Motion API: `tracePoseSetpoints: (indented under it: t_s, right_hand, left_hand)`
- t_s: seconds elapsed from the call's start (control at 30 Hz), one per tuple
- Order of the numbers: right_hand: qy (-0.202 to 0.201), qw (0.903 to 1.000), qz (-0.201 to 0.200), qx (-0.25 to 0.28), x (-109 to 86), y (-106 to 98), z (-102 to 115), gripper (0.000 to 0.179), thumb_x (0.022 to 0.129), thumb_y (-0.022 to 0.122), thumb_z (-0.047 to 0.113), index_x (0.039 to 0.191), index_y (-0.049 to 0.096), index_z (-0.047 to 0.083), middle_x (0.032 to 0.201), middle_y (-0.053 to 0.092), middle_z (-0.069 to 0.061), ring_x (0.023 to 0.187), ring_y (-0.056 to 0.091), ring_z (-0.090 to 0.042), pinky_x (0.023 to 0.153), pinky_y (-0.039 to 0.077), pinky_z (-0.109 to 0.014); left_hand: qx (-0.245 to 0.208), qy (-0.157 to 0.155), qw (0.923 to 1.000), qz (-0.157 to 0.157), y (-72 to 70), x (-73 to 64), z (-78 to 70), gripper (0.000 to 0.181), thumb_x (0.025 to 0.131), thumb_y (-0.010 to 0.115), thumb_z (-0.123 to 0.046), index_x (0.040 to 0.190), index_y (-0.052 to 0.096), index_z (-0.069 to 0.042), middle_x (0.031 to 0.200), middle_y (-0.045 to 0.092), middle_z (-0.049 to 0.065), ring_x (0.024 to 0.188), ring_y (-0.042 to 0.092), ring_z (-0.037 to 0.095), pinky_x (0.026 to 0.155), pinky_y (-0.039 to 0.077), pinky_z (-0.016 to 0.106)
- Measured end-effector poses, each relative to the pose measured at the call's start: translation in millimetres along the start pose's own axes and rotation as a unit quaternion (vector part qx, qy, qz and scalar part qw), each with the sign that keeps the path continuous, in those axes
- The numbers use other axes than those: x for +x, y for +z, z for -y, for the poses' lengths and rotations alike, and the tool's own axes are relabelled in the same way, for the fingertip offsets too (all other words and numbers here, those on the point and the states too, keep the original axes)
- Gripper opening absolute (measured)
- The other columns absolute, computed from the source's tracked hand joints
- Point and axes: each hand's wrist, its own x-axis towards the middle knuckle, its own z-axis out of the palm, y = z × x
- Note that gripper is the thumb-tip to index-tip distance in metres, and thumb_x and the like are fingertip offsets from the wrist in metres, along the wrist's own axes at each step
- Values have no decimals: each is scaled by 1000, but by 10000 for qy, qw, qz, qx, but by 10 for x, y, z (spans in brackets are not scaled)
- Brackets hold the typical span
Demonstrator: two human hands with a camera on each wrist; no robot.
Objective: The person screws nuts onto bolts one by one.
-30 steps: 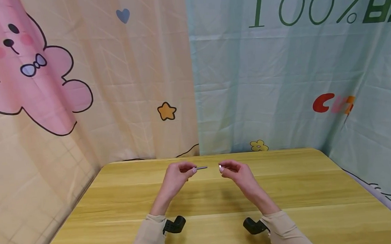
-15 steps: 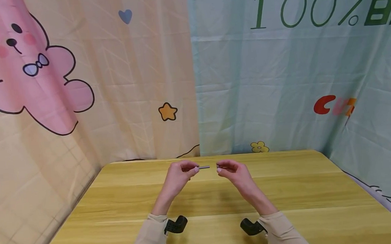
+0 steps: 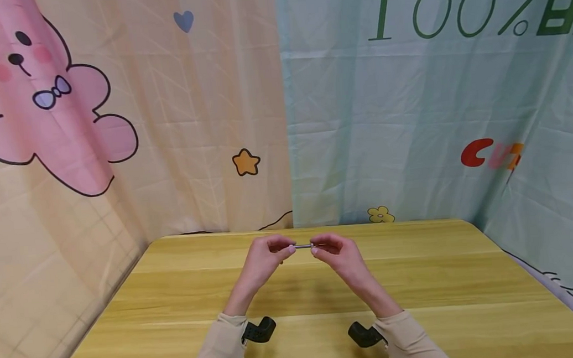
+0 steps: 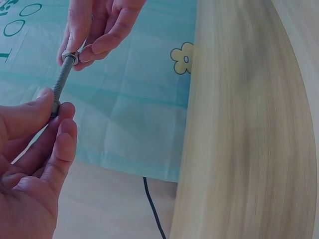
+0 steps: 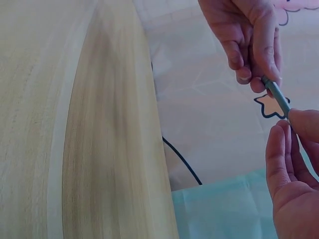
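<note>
Above the table, my left hand (image 3: 269, 255) pinches a grey threaded bolt (image 4: 62, 82) by its head end between thumb and fingers. The bolt's shank points toward my right hand (image 3: 339, 253). There, thumb and fingers pinch a metal hex nut (image 4: 73, 57), which sits at the bolt's free tip in the left wrist view. Whether the thread has entered the nut cannot be made out. In the right wrist view the bolt (image 5: 280, 97) spans the two hands, and the right fingertips cover the nut.
Below the hands spreads a wooden table (image 3: 185, 302). Printed curtains (image 3: 201, 107) hang behind it and at both sides. A black cable (image 4: 153, 206) runs beyond the table's edge. Each wrist carries a black camera mount (image 3: 259, 329).
The hands have come together, the right moving left and the left slightly right. The gap between bolt tip and nut has closed.
</note>
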Motion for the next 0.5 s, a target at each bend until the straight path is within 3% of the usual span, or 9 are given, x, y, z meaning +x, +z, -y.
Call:
tracePoseSetpoints:
  t_s: [0.5]
  right_hand:
    - [-174,9997,-34,-143,-2,-14,-26,25,88,74,4,112,70,-3,108,69,-15,96,67,-24,84,55,-31]
  left_hand:
    - [-226,70,9997,-81,1,-8,38,10,89,73,-9,97,76,-3,82,71,3,77,64,32,65,52,35]
